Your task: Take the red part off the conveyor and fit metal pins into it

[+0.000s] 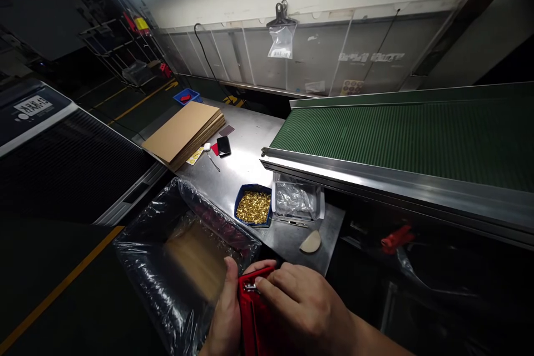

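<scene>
At the bottom centre, my left hand (226,311) grips a red, folded, wallet-like piece (247,317) by its left side, thumb up along the edge. My right hand (306,300) is closed over its top, with finger and thumb at a small silver metal part (250,287) near the upper corner. Much of the red piece is hidden beneath the right hand. Beyond the hands, a blue tray (236,208) holds many small gold-coloured metal pieces. Beside it is a white box (320,206) with clear plastic bags. A cream half-round pad (310,241) lies nearer.
A plastic-lined bin (150,283) stands at left, cardboard inside. On the metal table (250,139) are stacked cardboard sheets (183,129), a black phone-like object (223,146) and a blue bin (187,95). A green conveyor belt (400,139) runs along the right.
</scene>
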The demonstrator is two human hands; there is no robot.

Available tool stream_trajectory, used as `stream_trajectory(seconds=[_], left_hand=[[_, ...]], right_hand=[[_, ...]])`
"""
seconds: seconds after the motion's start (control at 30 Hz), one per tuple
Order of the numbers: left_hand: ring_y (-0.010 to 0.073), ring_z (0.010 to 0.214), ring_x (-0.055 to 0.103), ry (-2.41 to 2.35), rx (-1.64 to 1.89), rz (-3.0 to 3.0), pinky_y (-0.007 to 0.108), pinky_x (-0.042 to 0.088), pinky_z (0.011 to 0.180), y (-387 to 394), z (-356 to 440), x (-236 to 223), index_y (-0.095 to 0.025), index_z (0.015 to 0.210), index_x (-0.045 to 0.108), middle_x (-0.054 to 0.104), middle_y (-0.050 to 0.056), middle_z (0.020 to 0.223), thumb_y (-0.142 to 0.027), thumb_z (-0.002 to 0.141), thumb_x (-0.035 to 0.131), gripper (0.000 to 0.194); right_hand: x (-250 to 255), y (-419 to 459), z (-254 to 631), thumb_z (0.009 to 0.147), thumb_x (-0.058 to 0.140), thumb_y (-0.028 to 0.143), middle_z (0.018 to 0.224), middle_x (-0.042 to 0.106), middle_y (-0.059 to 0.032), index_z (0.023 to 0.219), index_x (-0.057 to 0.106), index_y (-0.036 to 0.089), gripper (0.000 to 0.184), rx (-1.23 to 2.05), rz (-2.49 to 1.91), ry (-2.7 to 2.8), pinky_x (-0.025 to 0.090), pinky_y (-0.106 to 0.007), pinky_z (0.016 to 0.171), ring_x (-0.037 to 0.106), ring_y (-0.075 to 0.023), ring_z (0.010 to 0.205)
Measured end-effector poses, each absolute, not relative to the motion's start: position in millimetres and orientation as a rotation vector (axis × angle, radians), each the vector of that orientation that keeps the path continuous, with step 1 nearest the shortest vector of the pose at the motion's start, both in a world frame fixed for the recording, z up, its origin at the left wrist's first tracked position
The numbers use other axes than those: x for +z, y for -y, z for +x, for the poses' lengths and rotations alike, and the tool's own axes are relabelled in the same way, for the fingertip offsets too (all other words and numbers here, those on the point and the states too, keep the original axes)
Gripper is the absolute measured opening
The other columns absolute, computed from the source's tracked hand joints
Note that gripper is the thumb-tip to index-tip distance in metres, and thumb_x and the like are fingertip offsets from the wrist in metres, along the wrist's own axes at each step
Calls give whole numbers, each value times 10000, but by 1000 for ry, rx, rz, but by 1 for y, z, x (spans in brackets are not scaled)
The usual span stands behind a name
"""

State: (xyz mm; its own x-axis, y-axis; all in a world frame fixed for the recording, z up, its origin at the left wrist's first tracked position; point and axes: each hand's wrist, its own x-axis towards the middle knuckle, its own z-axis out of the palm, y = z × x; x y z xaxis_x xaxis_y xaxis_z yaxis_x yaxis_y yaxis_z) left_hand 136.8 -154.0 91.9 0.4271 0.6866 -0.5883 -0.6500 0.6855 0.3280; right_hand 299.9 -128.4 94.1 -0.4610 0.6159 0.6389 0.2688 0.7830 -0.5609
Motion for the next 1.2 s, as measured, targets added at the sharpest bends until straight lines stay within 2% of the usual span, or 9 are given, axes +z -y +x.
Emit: stream_trajectory(seconds=[0.23,0.47,0.67,0.73,0.83,0.93,1.07,1.13,1.2], left_hand=[[309,1000,645,-731,849,108,439,455,984,153,143,89,-109,1161,633,706,127,962,-695,888,437,676],[284,969,645,-650,823,97,413,462,956,149,145,87,-110,1073,648,681,118,904,-672,910,419,628],[251,927,640,-654,838,50,384,465,948,148,146,90,-132,860,646,647,80,802,-625,925,450,534],[253,919,640,-692,836,27,381,472,939,149,145,90,-141,803,638,644,74,782,-640,908,472,536],[278,932,641,-726,803,35,399,485,924,149,144,88,-123,863,662,668,100,825,-683,875,485,588],[298,945,650,-709,769,46,421,490,924,150,143,87,-102,996,673,691,128,889,-697,864,490,636],[321,948,663,-702,789,-44,452,497,927,150,145,95,-77,1096,655,699,165,939,-716,885,385,725],[330,947,667,-744,830,-112,469,504,921,150,148,102,-58,1107,647,697,188,952,-679,927,264,751],[336,976,665,-855,828,-196,482,507,928,149,152,105,-48,1122,633,693,202,982,-621,958,188,744]], right_hand=[[84,134,311,900,576,91,944,690,-103,1181,597,119,284,574,-906,1845,519,-312,653,611,-178,798],[83,133,307,880,605,84,1084,709,-81,1131,613,123,254,545,-803,1983,452,-342,639,527,-186,775],[87,129,308,922,538,96,966,712,-74,1126,621,122,222,536,-812,2079,416,-344,622,478,-183,738],[87,129,308,921,524,90,1003,712,-79,1131,614,119,230,543,-788,2106,414,-349,610,481,-184,735],[87,129,312,902,541,77,975,702,-91,1146,597,114,253,557,-819,2017,433,-343,619,509,-183,748],[92,132,319,901,552,84,942,671,-79,1165,573,148,272,711,-907,1788,490,-323,713,568,-177,833],[92,142,317,982,458,293,1057,651,-90,1196,506,219,232,1014,-738,1629,527,-370,873,609,-205,980],[83,149,308,998,388,412,906,642,-66,1151,498,223,267,948,-604,1591,517,-419,913,620,-206,863],[72,154,298,988,348,487,766,581,-38,1090,519,222,332,884,-525,1585,513,-425,850,590,-205,738]])
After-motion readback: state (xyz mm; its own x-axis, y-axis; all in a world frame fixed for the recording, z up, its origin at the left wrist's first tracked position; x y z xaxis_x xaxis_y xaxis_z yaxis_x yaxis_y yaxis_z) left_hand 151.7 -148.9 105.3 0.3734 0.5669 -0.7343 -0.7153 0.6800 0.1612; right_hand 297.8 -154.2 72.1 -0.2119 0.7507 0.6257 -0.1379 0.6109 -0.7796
